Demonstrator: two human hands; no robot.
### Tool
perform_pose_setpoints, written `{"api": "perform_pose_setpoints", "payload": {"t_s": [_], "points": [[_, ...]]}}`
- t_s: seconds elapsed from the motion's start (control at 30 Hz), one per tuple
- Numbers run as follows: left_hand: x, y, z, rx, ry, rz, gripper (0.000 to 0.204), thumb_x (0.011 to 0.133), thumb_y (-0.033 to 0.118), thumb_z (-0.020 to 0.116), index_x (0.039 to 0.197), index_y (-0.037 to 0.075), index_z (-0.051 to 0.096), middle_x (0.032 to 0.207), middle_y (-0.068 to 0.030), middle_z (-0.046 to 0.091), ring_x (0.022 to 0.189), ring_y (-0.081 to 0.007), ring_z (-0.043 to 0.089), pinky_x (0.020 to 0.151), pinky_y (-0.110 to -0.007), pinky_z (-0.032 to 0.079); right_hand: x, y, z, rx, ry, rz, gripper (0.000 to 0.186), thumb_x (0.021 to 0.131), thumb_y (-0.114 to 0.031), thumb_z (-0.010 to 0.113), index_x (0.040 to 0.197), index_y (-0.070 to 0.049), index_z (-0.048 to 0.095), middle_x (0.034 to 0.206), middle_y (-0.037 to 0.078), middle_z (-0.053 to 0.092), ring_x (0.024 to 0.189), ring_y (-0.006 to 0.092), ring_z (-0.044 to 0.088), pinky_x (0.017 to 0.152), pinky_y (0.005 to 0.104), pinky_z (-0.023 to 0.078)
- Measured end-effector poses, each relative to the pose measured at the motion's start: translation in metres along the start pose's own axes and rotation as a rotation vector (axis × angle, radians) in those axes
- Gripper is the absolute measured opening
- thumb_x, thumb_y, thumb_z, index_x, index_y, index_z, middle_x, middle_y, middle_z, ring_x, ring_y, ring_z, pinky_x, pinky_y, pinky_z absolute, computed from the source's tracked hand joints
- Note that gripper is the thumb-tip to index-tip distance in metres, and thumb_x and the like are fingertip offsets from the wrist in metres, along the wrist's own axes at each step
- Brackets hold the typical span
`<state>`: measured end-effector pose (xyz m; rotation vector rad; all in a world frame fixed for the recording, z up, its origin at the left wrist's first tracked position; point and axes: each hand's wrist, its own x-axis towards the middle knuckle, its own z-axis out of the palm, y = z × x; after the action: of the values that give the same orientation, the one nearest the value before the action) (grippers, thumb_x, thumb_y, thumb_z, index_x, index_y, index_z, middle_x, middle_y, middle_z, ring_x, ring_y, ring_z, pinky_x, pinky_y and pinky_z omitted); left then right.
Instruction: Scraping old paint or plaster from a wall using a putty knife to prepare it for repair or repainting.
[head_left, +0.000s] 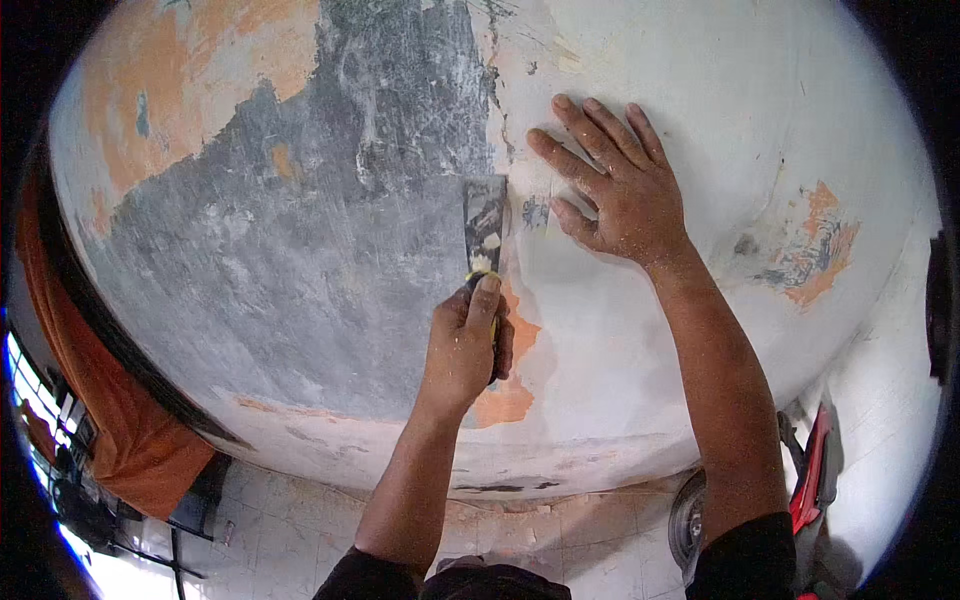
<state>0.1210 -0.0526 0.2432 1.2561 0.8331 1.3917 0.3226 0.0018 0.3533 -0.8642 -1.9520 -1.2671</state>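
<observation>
My left hand (465, 325) is wrapped round the dark handle of a scraper (484, 220), thumb on top near the yellow collar. The flat metal blade, smudged with pale residue, points upward against the wall. Its tip meets the boundary between a bare grey patch (330, 260) and white paint (610, 350). My right hand (635, 195) rests on the white paint to the right of the blade, fingers spread, holding nothing. A jagged crack (494, 85) runs up the wall above the blade. Orange undercoat (512, 395) shows below and right of my left hand.
An orange curtain (150, 440) hangs at the left beside a bright barred window (35, 390). Tiled floor (290, 510) lies below the wall. At the lower right are a wheel (688, 520) and a red vehicle part (812, 470). Another worn patch (825, 250) marks the right side.
</observation>
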Motion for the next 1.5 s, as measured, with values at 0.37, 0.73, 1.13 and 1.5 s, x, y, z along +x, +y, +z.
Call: {"api": "perform_pose_setpoints", "payload": {"t_s": [0.37,0.73,1.13,1.5], "points": [[0.011,-0.01,-0.009,0.019,-0.058,0.036,0.038,0.104,0.039,0.046,0.082,0.007,0.049,0.057,-0.0013,0.047,0.04,-0.0104,0.044,0.036,-0.029,0.033,-0.004,-0.006,0.008,-0.021,-0.045,0.012,0.069,0.075,-0.031,0.066,0.142,-0.032,0.051,0.155,-0.001,0.037,0.139,0.0234,0.038,0.119,0.0488,0.022],[0.006,-0.003,-0.006,0.032,-0.03,0.027,0.036,0.105,0.035,0.045,0.081,0.008,0.048,0.056,-0.0006,0.047,0.039,-0.0094,0.041,0.036,-0.028,0.033,-0.002,-0.002,0.002,-0.039,-0.051,0.026,0.074,0.077,-0.033,0.066,0.146,-0.038,0.042,0.159,-0.004,0.029,0.142,0.0192,0.033,0.121,0.0462,0.019],[0.018,0.012,-0.001,0.067,-0.054,0.081,0.039,0.106,0.033,0.042,0.079,0.005,0.047,0.049,-0.001,0.044,0.037,-0.0089,0.04,0.036,-0.028,0.033,-0.003,-0.002,0.001,-0.063,-0.071,0.029,0.072,0.078,-0.039,0.064,0.147,-0.037,0.042,0.159,-0.004,0.029,0.143,0.0188,0.032,0.121,0.0461,0.018],[0.012,0.015,0.006,-0.028,-0.064,0.04,0.042,0.105,0.04,0.042,0.08,0.006,0.048,0.053,-0.0016,0.047,0.039,-0.0096,0.042,0.037,-0.027,0.033,-0.004,0.0,0.0,-0.01,-0.079,0.017,0.074,0.077,-0.039,0.065,0.148,-0.036,0.04,0.16,-0.004,0.027,0.144,0.0189,0.03,0.122,0.0469,0.016]]}}
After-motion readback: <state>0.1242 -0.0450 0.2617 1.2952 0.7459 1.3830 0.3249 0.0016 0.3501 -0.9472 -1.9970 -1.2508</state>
